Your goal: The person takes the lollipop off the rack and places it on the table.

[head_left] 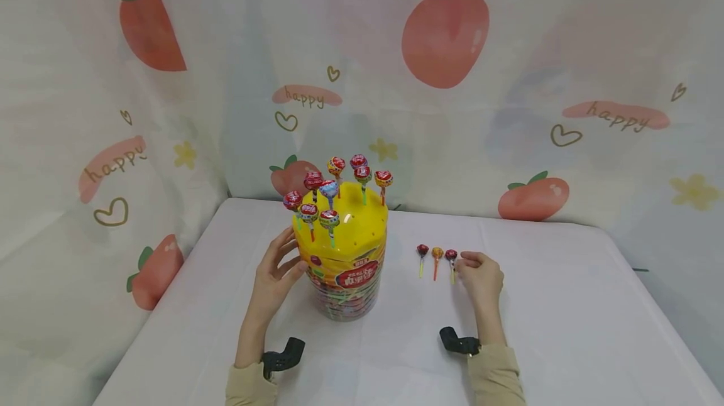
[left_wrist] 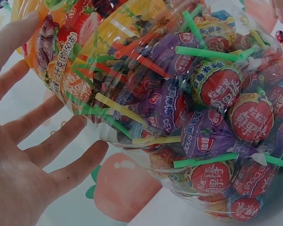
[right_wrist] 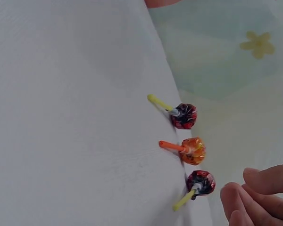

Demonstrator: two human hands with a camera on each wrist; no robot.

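A clear tub [head_left: 346, 302] packed with wrapped lollipops stands on the table under a yellow lid [head_left: 362, 230]. Several lollipops [head_left: 330, 219] stick upright out of that lid. My left hand [head_left: 275, 280] rests against the tub's left side, its fingers spread and fairly straight in the left wrist view. To the tub's right, three lollipops lie in a row: a dark red one [head_left: 422, 249], an orange one [head_left: 437, 252] and another dark red one [head_left: 450, 255]. Loosely bent and holding nothing, the fingers of my right hand [right_wrist: 262, 195] are beside the nearest dark red candy.
A white cloth covers the table [head_left: 565, 305], whose back edge runs behind the tub. Beyond it hangs a pale curtain [head_left: 362, 29] printed with fruit, hearts and flowers. Black straps with camera mounts [head_left: 283, 356] sit on both wrists.
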